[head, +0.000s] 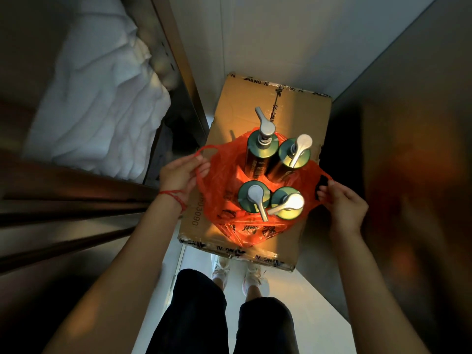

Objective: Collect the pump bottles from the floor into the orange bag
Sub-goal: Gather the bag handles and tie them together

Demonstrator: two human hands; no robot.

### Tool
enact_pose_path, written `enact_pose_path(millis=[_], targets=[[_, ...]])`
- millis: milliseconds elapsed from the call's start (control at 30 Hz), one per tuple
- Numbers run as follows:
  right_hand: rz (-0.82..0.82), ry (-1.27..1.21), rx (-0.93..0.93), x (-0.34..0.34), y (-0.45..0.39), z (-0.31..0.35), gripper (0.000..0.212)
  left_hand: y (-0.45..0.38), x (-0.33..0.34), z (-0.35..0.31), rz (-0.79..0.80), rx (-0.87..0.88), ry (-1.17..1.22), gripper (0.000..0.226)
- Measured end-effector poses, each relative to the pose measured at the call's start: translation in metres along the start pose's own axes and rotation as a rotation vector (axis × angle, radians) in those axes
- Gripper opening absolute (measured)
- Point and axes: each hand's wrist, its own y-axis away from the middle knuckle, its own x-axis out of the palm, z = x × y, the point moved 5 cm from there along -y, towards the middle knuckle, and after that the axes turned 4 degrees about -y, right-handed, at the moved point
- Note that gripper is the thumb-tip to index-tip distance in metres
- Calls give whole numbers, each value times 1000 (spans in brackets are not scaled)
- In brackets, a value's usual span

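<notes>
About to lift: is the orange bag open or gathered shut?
Open. The orange bag lies spread around four upright pump bottles; the left hand and right hand hold its handles apart.

You see thin glossy orange plastic bag [224, 190], matt green pump bottles [258, 159] with satin silver pumps, rough taped cardboard box [237, 103].

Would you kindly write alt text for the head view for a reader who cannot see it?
Four green pump bottles stand in an open orange bag on a taped cardboard box. The left hand and right hand each hold a bag handle.
</notes>
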Motion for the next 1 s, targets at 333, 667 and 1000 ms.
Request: enact_pose_path(millis=[333,667,1000], targets=[[144,-220,-104,-3,89,120,9,103,37,-74,306,96,86,15],[348,-134,-247,16,139,174,13,160,66,-114,363,378,-161,8],[507,84,-446,48,153,176,13,175,105,-112,413,631,-459,19]])
